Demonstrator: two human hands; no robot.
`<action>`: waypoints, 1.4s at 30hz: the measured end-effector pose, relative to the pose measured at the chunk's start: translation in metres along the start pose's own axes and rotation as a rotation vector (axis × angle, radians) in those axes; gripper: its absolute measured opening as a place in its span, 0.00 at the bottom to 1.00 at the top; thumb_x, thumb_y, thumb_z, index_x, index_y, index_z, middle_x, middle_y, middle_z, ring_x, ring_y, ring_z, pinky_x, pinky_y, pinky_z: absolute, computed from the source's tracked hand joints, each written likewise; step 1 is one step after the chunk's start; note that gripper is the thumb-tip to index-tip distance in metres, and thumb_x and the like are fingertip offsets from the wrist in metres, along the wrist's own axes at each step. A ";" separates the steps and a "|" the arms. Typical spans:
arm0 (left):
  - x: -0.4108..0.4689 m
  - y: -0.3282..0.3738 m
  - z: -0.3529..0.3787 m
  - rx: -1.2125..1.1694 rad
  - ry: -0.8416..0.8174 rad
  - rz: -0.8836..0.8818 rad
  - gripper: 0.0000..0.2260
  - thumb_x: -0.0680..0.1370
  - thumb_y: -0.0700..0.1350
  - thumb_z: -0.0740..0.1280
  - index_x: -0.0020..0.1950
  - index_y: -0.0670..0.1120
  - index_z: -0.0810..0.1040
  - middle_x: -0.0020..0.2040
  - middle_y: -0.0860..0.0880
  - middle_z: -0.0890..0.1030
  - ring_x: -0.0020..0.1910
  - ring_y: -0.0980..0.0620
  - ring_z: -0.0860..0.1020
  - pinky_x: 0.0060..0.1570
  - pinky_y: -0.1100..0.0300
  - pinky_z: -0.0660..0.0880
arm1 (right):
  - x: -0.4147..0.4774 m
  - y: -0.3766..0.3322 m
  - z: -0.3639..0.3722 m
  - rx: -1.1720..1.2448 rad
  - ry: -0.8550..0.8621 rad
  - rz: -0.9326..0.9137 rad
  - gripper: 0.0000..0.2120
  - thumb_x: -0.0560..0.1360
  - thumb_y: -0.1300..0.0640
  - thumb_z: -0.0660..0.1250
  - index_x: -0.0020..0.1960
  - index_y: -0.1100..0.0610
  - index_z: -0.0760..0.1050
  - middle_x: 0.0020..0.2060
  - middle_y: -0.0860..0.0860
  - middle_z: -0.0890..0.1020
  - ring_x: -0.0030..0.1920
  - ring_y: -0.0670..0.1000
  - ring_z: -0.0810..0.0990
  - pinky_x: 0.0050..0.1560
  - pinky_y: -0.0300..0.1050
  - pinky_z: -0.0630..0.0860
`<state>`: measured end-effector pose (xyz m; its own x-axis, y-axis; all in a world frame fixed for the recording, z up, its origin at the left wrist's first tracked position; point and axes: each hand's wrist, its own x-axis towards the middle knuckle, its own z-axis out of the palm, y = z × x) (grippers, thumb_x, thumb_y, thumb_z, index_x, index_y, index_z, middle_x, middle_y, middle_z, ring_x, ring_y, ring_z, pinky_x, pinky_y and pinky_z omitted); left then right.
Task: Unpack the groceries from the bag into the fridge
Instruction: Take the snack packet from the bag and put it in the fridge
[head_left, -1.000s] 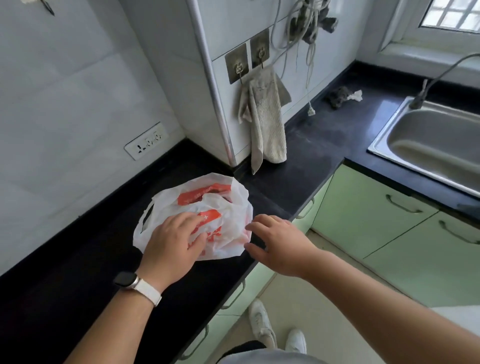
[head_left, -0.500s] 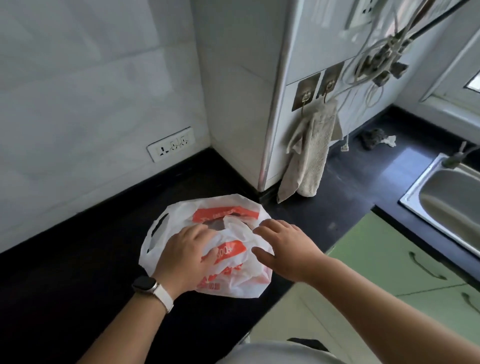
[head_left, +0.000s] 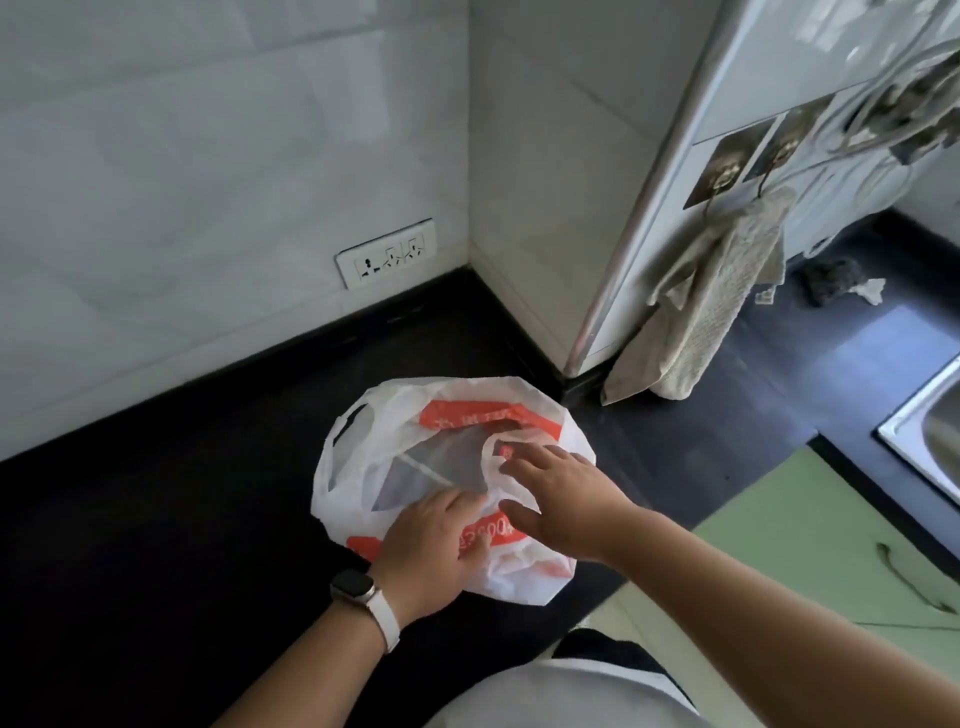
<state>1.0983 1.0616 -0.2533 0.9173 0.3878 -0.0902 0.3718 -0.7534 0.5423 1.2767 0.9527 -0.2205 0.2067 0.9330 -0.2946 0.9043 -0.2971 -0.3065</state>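
Two hands work at a white and orange plastic bag (head_left: 395, 415) lying on the black desk (head_left: 182, 519) near its front edge. Left hand (head_left: 431, 545) presses flat on the near side; right hand (head_left: 563, 493), fingers (head_left: 540, 462) straight and spread, touches the rim of the mouth. Opening step, seemingly; next, widen the mouth and reach inside.
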 end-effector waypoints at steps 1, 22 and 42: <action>-0.002 0.002 0.004 -0.025 -0.014 -0.019 0.18 0.79 0.53 0.60 0.67 0.51 0.75 0.59 0.53 0.79 0.59 0.54 0.76 0.59 0.59 0.74 | 0.004 0.000 0.004 -0.001 -0.016 -0.014 0.25 0.79 0.38 0.55 0.72 0.48 0.65 0.73 0.47 0.64 0.73 0.52 0.62 0.70 0.52 0.64; 0.017 -0.011 0.048 -0.281 -0.082 -0.396 0.11 0.81 0.51 0.62 0.59 0.49 0.79 0.54 0.54 0.80 0.54 0.56 0.78 0.56 0.56 0.76 | 0.010 0.039 0.066 0.054 -0.042 0.252 0.22 0.78 0.43 0.56 0.68 0.51 0.66 0.67 0.51 0.68 0.66 0.55 0.68 0.66 0.52 0.68; 0.080 0.007 0.069 -0.324 -0.191 -0.526 0.06 0.79 0.45 0.66 0.55 0.48 0.77 0.45 0.52 0.83 0.47 0.50 0.80 0.51 0.55 0.77 | 0.001 0.053 0.077 0.205 0.001 0.325 0.22 0.75 0.45 0.62 0.66 0.52 0.70 0.66 0.52 0.69 0.65 0.57 0.68 0.64 0.54 0.71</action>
<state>1.1837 1.0509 -0.3141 0.6447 0.5380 -0.5431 0.7441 -0.2787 0.6072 1.2958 0.9225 -0.3062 0.4711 0.7834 -0.4055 0.6982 -0.6121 -0.3714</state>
